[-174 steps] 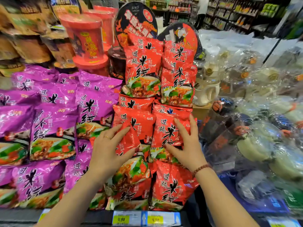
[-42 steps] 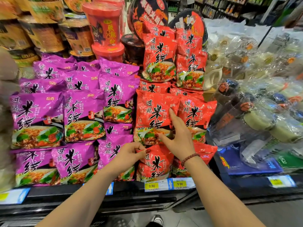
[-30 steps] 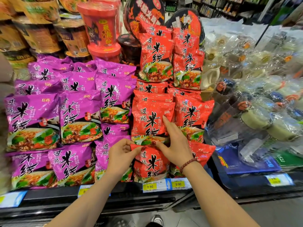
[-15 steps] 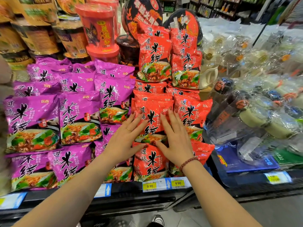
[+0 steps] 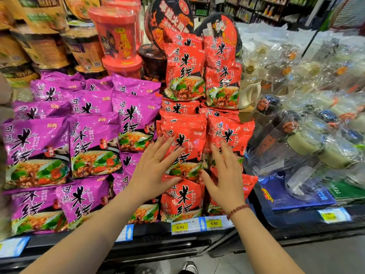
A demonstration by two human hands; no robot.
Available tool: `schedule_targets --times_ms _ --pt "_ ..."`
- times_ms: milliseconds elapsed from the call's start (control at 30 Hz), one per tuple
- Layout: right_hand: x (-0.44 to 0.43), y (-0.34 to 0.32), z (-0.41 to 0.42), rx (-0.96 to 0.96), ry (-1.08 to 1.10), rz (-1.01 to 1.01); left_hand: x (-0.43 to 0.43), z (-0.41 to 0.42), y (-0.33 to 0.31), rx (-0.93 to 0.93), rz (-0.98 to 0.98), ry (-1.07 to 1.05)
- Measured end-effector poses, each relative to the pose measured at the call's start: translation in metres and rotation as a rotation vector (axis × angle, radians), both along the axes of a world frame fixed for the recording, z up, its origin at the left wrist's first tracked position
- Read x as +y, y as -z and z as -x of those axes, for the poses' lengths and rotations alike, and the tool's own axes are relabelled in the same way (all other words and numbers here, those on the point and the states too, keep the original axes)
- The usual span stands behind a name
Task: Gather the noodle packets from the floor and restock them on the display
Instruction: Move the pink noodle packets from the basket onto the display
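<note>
Red noodle packets are stacked in two columns at the middle of the display shelf. Purple noodle packets fill the shelf to their left. My left hand lies flat with spread, straight fingers on the left edge of a mid-height red packet. My right hand is open with straight fingers against the red packets of the right column. Neither hand holds a packet. A lower red packet stands upright just below both hands.
Noodle cups and red tubs are piled behind the packets. Plastic-wrapped bottles and mugs crowd the right side. Yellow 9.90 price tags line the shelf edge. My shoe shows on the floor below.
Both hands went from pinching and adjusting a low red packet to lying flat and open on the stack. In the last half second the right hand slid to the right column.
</note>
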State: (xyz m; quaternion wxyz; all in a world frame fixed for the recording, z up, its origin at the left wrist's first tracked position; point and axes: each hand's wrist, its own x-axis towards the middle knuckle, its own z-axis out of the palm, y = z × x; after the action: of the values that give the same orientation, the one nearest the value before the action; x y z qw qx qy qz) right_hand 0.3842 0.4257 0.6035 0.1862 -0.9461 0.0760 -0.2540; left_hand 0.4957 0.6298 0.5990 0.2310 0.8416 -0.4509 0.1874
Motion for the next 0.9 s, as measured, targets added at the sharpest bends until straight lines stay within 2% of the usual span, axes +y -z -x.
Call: schedule_targets --times_ms 100,167,333,500,600,733,833,900 --pt "-0.015 0.022 0.020 0.036 0.190 -0.030 -0.015 0.002 -0.002 -0.043 -0.019 -0.026" --pt "-0.025 0.033 0.024 0.126 0.229 -0.028 -0.025 -0.001 -0.002 -0.010 -0.049 -0.044" --pt "-0.034 0.048 0.014 0.217 0.120 -0.021 -0.036 -0.009 0.004 0.008 -0.122 -0.006" --pt "-0.033 0.050 0.012 0.241 0.120 0.009 -0.037 -0.012 0.005 -0.017 -0.135 0.005" --pt "-0.025 0.037 0.017 0.119 0.151 -0.036 -0.033 -0.009 0.003 -0.003 -0.094 0.010" --pt "0.013 0.008 0.018 -0.134 0.082 -0.105 -0.013 -0.001 -0.005 0.080 0.099 0.066" --pt "0.055 -0.003 0.013 -0.220 -0.076 -0.085 0.028 0.009 -0.002 0.120 0.241 -0.050" --pt "0.086 0.003 0.008 -0.181 -0.222 -0.119 0.066 0.015 0.005 0.125 0.294 -0.173"
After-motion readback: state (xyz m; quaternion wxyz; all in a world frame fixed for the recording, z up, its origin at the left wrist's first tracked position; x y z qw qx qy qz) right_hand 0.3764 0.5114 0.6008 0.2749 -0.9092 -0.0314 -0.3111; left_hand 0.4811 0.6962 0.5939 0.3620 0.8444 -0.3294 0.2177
